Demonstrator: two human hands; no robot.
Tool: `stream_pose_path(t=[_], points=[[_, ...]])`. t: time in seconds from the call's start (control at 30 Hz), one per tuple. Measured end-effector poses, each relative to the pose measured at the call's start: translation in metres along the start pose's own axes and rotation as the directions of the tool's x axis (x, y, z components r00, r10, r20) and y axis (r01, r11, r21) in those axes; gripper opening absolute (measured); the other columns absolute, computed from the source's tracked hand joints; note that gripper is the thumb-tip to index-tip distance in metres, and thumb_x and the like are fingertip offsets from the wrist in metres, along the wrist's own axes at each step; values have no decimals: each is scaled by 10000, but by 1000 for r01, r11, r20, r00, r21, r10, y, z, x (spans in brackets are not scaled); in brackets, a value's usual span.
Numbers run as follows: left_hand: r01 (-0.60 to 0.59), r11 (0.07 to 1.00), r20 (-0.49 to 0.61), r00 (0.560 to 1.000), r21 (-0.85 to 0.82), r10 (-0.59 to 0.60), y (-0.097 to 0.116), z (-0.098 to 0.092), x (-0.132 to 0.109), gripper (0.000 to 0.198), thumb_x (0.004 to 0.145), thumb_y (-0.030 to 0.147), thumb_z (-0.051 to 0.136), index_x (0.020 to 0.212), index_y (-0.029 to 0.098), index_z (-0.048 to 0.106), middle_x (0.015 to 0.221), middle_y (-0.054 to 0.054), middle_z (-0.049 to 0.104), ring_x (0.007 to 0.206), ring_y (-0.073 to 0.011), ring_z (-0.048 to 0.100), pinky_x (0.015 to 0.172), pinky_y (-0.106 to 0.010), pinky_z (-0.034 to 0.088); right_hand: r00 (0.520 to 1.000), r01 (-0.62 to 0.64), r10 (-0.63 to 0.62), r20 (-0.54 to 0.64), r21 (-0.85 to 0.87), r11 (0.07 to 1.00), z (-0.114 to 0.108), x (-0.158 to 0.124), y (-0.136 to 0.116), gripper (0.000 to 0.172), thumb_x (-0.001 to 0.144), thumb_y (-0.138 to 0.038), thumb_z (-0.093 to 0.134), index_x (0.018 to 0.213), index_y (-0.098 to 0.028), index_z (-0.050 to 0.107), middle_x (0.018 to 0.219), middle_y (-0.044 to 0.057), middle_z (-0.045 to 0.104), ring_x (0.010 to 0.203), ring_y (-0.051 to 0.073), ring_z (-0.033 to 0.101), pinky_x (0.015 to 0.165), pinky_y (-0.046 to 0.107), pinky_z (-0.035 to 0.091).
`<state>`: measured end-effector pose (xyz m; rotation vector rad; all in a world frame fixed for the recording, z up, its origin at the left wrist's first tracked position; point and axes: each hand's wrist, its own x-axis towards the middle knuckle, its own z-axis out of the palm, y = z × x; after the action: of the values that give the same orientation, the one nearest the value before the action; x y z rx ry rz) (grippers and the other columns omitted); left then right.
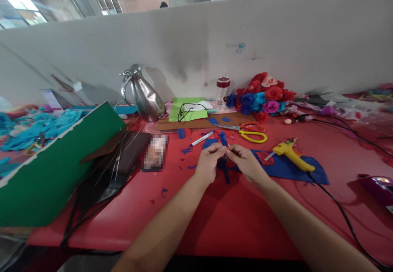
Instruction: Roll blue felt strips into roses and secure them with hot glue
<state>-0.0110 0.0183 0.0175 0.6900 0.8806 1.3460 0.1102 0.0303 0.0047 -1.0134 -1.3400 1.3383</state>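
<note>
Close together over the red table, my left hand (209,159) and my right hand (245,161) pinch a small rolled blue flower bud (222,138) by its lower end. Fingertips of both hands meet at its base, so that part is hidden. Blue scraps (226,174) lie below the hands. To the right a yellow glue gun (290,156) rests on a flat blue sheet (317,174), its nozzle beside a red petal piece (264,157). Beyond my hands are scissors (253,133) with yellow and orange handles, and a white marker (202,138).
A steel jug (147,96), a red-lidded glass jar (222,94) and a heap of fabric-like flowers (264,96) stand along the wall. Left are a phone (155,153), a dark bag (107,182) and a green board (58,174). The glue gun's black cord (337,204) crosses the right side.
</note>
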Motion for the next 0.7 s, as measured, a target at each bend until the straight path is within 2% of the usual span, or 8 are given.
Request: stream_pose_path(t=[0.17,0.27,0.37,0.53,0.7], points=[[-3,1000,-59,998,-8,2,0,-2,2,342,453,349,858,553,155,596,605,26,579,620,-94,481,645,-238,376,999,20,-22,-45,-26,999,2,-2,-3,348,667,-542,722,727,-219,608,719,-4,600,705,161,526,690,296,434],[-12,1000,-83,997,6,13,0,-1,2,333,462,335,857,543,156,588,574,40,545,593,-84,452,632,-235,363,994,65,-64,-90,10,998,3,-4,-6,319,677,-515,721,795,-238,617,815,11,630,796,178,554,748,303,449],[-48,998,-76,996,36,51,0,0,1,332,484,332,847,516,155,568,551,51,497,588,-79,420,629,-233,346,994,60,-54,-99,55,997,3,-6,-9,292,696,-494,710,827,-245,634,841,13,639,827,181,562,760,303,455],[-79,997,-96,992,20,81,0,0,2,312,479,291,841,517,156,563,575,48,504,624,-86,440,662,-236,354,998,50,-47,-48,70,996,3,-7,-7,284,687,-444,734,863,-241,639,901,23,663,881,190,589,809,317,472],[-38,999,-122,992,-29,34,-3,-3,4,335,440,258,854,530,157,548,578,55,499,620,-87,457,654,-242,360,994,104,-104,25,-6,995,2,-5,-1,285,686,-359,748,918,-236,638,896,25,687,828,183,627,808,333,491]])
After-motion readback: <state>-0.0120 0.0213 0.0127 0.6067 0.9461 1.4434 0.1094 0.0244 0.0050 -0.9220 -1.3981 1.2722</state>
